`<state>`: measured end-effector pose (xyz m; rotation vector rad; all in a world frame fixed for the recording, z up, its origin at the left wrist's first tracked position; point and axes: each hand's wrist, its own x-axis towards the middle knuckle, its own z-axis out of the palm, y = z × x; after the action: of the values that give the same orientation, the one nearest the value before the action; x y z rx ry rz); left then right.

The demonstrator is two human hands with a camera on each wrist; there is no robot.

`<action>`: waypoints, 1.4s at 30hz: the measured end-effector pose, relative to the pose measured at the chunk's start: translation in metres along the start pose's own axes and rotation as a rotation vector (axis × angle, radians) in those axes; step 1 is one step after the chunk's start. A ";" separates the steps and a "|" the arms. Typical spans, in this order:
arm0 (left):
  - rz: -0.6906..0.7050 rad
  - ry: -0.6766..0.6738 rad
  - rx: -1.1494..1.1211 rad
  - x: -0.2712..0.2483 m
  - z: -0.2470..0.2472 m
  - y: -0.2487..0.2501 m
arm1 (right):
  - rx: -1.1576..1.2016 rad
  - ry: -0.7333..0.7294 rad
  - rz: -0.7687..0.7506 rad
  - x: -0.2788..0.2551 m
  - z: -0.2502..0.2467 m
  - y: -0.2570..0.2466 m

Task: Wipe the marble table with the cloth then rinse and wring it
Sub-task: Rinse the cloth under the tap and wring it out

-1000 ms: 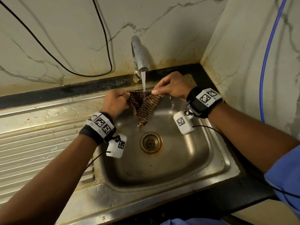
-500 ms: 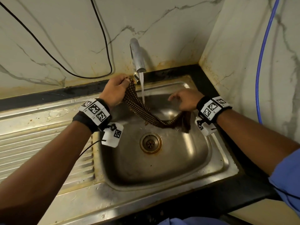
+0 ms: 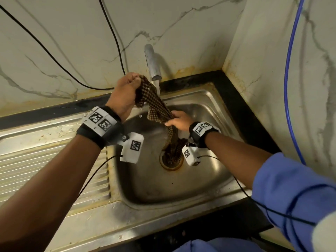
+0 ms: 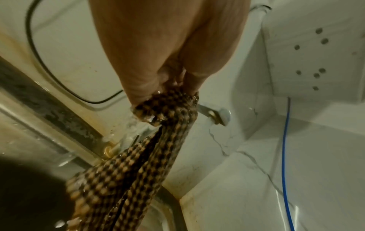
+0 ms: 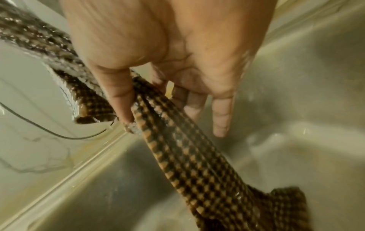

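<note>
White marble-patterned wall panels (image 3: 72,42) with grey veins meet in a corner behind a stained stainless steel sink (image 3: 209,179), which sits in a black worktop (image 3: 241,106) and has a ribbed draining board (image 3: 45,164) on its left side. A thin black cable (image 3: 116,42) hangs down the back wall, and a blue cable (image 3: 289,70) runs down the right wall. A grey metal tap (image 3: 152,64) leans out over the basin, with a thin stream of water falling from its spout. The wet brown-and-tan checked cloth (image 3: 158,106) is gathered into a rope-like length that slopes down from just beside the spout to the round brass-rimmed drain (image 3: 171,160), where its loose lower end lies bunched. The left hand (image 3: 125,93) is raised near the tap with its fingers curled tightly round the top end of the cloth; the left wrist view shows a short tuft of fabric sticking out below the fist. The right hand (image 3: 179,120), lower in the basin, pinches the middle of the cloth between the thumb and the first fingers, while the little finger (image 5: 221,115) points straight and free of the fabric. Both wrists wear black bands with white coded markers, and the right arm shows a blue sleeve (image 3: 294,193).
</note>
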<state>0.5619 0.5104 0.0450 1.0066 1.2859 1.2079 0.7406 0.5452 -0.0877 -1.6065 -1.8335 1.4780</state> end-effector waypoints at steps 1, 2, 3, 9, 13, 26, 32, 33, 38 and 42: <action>0.004 0.028 -0.031 0.000 -0.006 0.001 | -0.033 -0.034 0.007 0.001 -0.004 -0.002; 0.009 0.052 -0.054 -0.001 -0.012 0.003 | -0.085 -0.066 0.005 0.002 -0.006 -0.004; 0.015 0.077 -0.061 -0.002 -0.018 0.004 | -0.145 -0.087 0.000 0.002 -0.007 -0.007; -0.103 0.263 0.066 -0.008 -0.045 -0.017 | -0.320 -0.079 0.003 0.011 -0.018 -0.025; -0.214 0.249 0.229 -0.016 -0.057 -0.053 | -0.249 -0.027 -0.087 0.011 -0.023 -0.045; 0.038 -0.145 0.867 0.010 -0.009 -0.087 | -0.471 -0.130 -0.305 0.007 -0.019 -0.094; 0.067 -0.180 0.737 0.020 -0.007 -0.084 | -0.568 -0.162 -0.395 0.003 -0.034 -0.087; 0.083 -0.195 0.790 0.018 -0.006 -0.081 | -0.566 -0.149 -0.407 0.001 -0.037 -0.084; 0.137 -0.158 0.766 0.015 -0.007 -0.079 | -0.556 -0.127 -0.388 -0.002 -0.051 -0.069; 0.112 -0.167 0.558 0.013 -0.004 -0.077 | -0.640 -0.147 -0.261 -0.001 -0.048 -0.058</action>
<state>0.5628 0.5124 -0.0328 1.5616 1.4816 0.8329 0.7447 0.5768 -0.0200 -1.4325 -2.6698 0.9655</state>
